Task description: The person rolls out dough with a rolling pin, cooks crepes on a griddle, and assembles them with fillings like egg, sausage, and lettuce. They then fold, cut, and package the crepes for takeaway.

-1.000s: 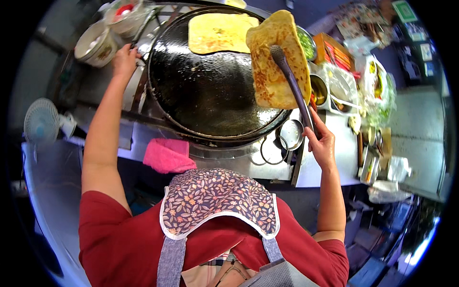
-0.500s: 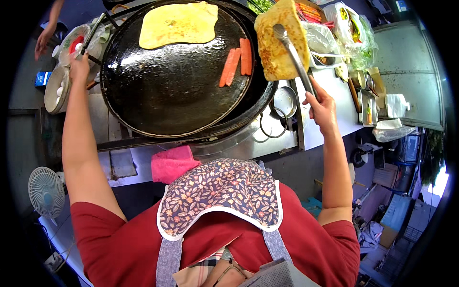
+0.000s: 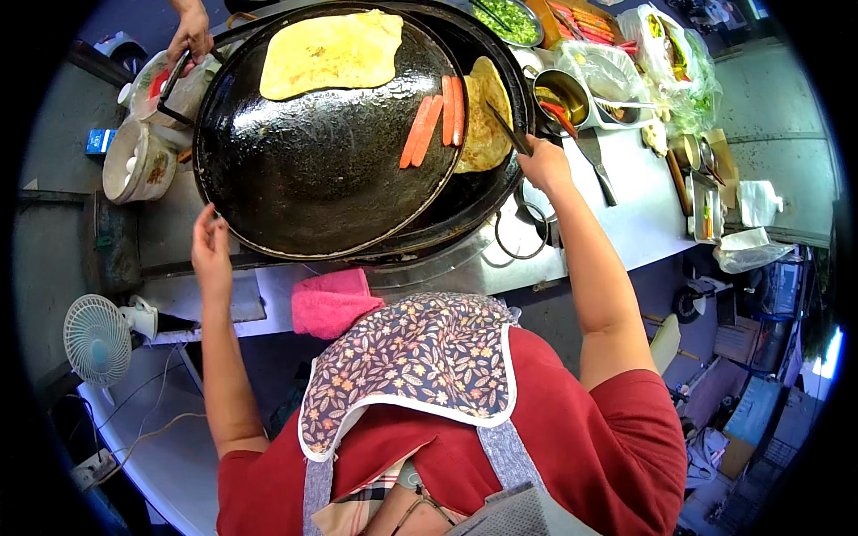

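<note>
My left hand (image 3: 212, 250) is open beside the lower left rim of the black round griddle (image 3: 313, 179), holding nothing. My right hand (image 3: 545, 168) grips dark metal tongs (image 3: 509, 128), their tips against a browned flatbread (image 3: 487, 112). That bread lies in the right-hand gap between the griddle and the larger black pan (image 3: 465, 201) beneath, its left part hidden by the griddle's edge. On the griddle lie a pale yellow flatbread (image 3: 331, 54) and several red sausage strips (image 3: 430, 129). Another person's hand (image 3: 190, 36) is by the griddle's handle (image 3: 170, 94) at upper left.
At left stand an egg bucket (image 3: 143, 170) and a small fan (image 3: 96, 339). A spatula (image 3: 599, 170), a sauce pot (image 3: 561, 96), a white basket (image 3: 617, 112) and bagged greens (image 3: 693, 89) sit at right. A pink towel (image 3: 331, 302) hangs at the counter's front.
My left hand has let go of the griddle handle and come down nearer me. The browned flatbread has gone from the air into the lower pan. The other person's hand has reached the handle.
</note>
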Action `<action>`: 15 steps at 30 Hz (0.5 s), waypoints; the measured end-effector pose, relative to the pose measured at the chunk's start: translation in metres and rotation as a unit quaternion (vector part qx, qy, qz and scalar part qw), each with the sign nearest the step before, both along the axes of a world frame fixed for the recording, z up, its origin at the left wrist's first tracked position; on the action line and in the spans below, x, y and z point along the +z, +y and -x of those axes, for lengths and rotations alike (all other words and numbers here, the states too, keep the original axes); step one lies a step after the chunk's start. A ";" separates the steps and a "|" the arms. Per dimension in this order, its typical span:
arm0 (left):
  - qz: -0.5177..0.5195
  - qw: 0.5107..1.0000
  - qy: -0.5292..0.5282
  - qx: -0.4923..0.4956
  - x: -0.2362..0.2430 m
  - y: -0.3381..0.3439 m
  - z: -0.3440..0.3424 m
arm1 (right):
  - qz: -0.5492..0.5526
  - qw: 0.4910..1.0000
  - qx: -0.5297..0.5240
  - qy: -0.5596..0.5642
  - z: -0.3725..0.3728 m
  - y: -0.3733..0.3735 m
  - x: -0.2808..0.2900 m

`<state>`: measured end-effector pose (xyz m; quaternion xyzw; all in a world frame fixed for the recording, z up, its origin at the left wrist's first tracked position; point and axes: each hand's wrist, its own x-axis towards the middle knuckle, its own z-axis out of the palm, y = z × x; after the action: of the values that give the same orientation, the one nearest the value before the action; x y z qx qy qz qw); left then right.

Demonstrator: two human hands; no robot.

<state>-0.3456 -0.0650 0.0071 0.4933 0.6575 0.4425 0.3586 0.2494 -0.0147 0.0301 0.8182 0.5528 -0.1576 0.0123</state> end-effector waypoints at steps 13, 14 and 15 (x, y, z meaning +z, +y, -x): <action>0.048 0.993 -0.089 -0.057 -0.003 -0.086 -0.076 | -0.226 0.923 0.310 0.040 0.141 0.025 0.050; 0.056 0.993 -0.083 -0.066 0.003 -0.086 -0.083 | -0.215 0.922 0.322 0.018 0.159 0.031 0.040; 0.057 0.992 -0.076 -0.082 0.009 -0.086 -0.089 | -0.201 0.922 0.330 0.001 0.172 0.035 0.034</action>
<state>-0.2569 -0.1507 0.0163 0.4894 0.6098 0.4092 0.4704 0.0779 0.0202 0.0642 0.5742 0.8118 -0.0309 -0.1018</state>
